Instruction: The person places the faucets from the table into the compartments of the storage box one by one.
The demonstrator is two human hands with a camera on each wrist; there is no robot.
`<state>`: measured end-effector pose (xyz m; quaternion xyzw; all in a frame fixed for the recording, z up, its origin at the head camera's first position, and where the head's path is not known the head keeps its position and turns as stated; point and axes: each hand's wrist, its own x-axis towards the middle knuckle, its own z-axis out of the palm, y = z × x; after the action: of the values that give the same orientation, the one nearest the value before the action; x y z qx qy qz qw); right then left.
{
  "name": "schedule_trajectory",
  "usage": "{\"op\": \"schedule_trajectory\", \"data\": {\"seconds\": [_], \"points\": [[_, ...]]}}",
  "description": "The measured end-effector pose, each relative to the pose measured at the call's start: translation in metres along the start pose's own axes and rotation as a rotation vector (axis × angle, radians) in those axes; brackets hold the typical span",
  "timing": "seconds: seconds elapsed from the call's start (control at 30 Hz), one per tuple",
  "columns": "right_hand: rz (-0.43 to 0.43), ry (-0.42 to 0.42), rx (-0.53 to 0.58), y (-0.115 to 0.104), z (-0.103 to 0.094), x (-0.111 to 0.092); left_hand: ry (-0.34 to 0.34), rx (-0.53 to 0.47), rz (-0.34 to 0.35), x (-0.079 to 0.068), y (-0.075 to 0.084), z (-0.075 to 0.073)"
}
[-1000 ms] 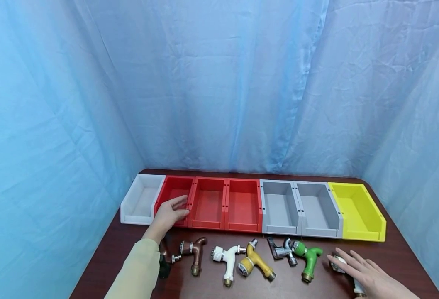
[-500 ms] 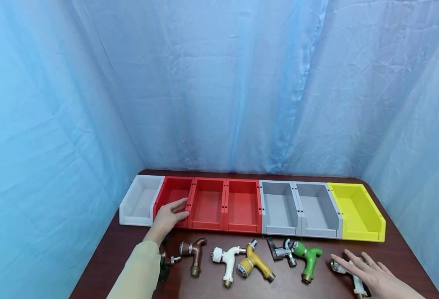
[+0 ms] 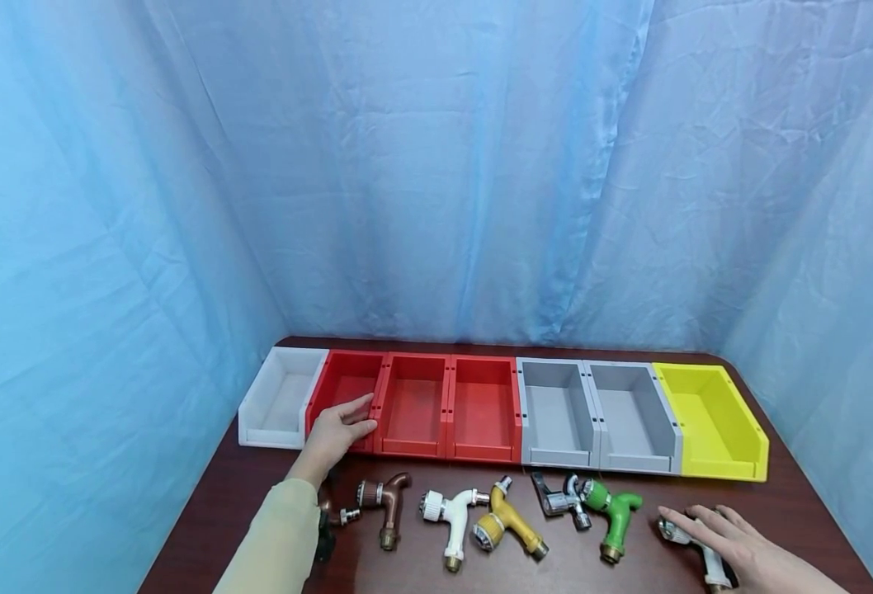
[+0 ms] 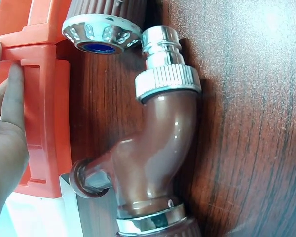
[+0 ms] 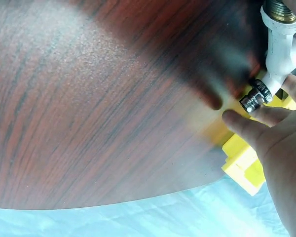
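Observation:
My left hand (image 3: 335, 433) reaches over the front of the leftmost red bin (image 3: 347, 375); in the left wrist view its relaxed fingers (image 4: 14, 98) lie at the bin's front wall. Below that wrist lies a brown faucet (image 4: 158, 133) with a silver spout end, mostly hidden by the sleeve in the head view. A second brown faucet (image 3: 389, 503) lies just right of it. My right hand (image 3: 748, 549) is over a white faucet (image 3: 714, 568) at the far right, fingers bent loosely across it. In the right wrist view the thumb stands apart from the faucet's dark-tipped spout (image 5: 256, 96).
Between the hands lie a white faucet (image 3: 455, 520), a yellow faucet (image 3: 511, 520), a chrome faucet (image 3: 563, 501) and a green faucet (image 3: 615, 516). Behind them runs a row with a white bin (image 3: 280, 396), red bins, grey bins (image 3: 559, 404) and a yellow bin (image 3: 719, 417). Blue curtains surround the table.
My right hand has shifted slightly toward the near right, and its fingers have bent more over the white faucet. My left hand stays almost still at the red bin.

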<state>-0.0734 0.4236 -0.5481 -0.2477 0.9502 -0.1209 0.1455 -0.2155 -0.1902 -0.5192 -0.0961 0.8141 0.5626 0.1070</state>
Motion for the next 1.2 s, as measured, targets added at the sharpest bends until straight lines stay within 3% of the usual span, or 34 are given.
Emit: {"op": "schedule_trajectory", "data": {"seconds": [0.37,0.63,0.77,1.0,1.2], "points": [[-0.078,0.087,-0.063,0.0,-0.001,0.001,-0.002,0.005,0.004,0.001,-0.003,0.0],[-0.084,0.074,-0.071,0.003,-0.013,0.003,0.002,0.017,0.008,0.001,-0.004,0.0],[-0.105,0.146,-0.115,-0.001,-0.021,0.003,0.004,0.018,0.009,0.0,-0.003,-0.001],[-0.108,0.313,-0.366,-0.008,-0.028,0.007,0.003,0.013,0.006,0.0,-0.003,0.0],[-0.106,0.363,-0.377,-0.004,-0.033,0.012,0.002,0.014,0.01,0.001,-0.004,0.001]]}}
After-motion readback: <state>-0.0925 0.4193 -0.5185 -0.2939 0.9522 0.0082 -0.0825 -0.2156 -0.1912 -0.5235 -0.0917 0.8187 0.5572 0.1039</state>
